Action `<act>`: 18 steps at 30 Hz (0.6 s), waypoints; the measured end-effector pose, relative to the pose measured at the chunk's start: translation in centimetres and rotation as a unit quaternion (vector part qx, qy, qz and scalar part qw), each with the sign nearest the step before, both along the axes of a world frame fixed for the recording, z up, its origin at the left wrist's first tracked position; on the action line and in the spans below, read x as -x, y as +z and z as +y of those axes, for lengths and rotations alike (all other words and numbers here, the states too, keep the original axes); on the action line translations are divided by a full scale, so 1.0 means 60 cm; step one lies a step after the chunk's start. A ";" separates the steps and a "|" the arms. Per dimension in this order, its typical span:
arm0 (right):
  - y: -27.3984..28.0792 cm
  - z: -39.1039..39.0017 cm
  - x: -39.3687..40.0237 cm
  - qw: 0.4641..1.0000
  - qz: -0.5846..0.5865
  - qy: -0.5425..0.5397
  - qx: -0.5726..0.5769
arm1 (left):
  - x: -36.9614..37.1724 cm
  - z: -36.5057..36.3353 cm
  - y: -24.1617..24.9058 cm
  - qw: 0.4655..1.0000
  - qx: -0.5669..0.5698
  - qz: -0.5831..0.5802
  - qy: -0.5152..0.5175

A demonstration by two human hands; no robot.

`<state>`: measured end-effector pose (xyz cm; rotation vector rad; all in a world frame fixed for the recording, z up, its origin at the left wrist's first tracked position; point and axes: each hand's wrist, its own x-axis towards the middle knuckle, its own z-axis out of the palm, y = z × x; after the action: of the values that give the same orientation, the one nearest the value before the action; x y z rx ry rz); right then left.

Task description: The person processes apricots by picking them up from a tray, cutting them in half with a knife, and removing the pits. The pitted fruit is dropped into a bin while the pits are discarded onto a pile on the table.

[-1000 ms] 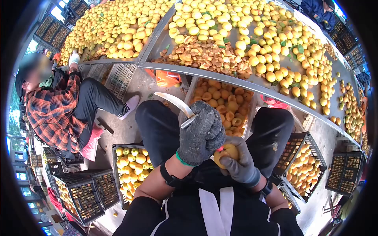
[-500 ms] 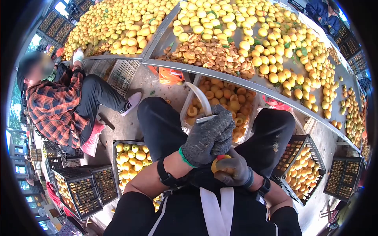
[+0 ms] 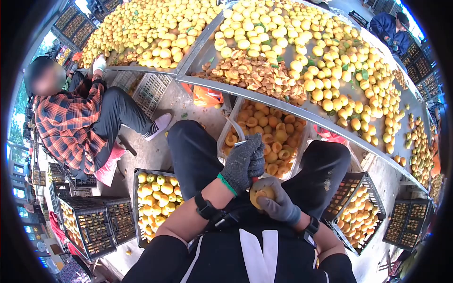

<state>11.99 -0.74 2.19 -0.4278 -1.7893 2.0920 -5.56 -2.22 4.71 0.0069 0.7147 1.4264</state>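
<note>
My left hand [image 3: 243,162], in a dark grey knit glove with a green cuff, is closed around a tool [image 3: 239,143] with a flat metal end. A pale curved strip [image 3: 234,125] reaches forward from that end. A small red part shows below the fist, by the fruit. My right hand [image 3: 279,203], in a smoother grey glove, grips a yellow-orange apricot [image 3: 262,192] just under the left fist. Beyond my hands, between my knees, a pale basket [image 3: 302,153] holds apricots [image 3: 271,121], several cut open and hollow.
A metal-edged table [image 3: 264,92] bears whole apricots [image 3: 325,70] and a brown heap of scraps [image 3: 257,75]. Black crates of fruit stand left [image 3: 138,207] and right [image 3: 342,193] of my legs. A person in a plaid shirt [image 3: 71,125] sits at left; another [image 3: 389,30] is at far right.
My left hand has lowered slightly and shifted left, and the curved strip has dropped with it. My right hand has turned the apricot, so more of it shows. The view has shifted a little.
</note>
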 end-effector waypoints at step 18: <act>-0.001 0.020 0.002 0.929 0.098 -0.026 -0.357 | -0.020 0.001 0.060 0.999 -0.015 0.039 0.021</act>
<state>11.86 0.44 2.13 -0.0561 -2.2022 1.2502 -4.38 -2.15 8.29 0.0719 0.7623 1.4832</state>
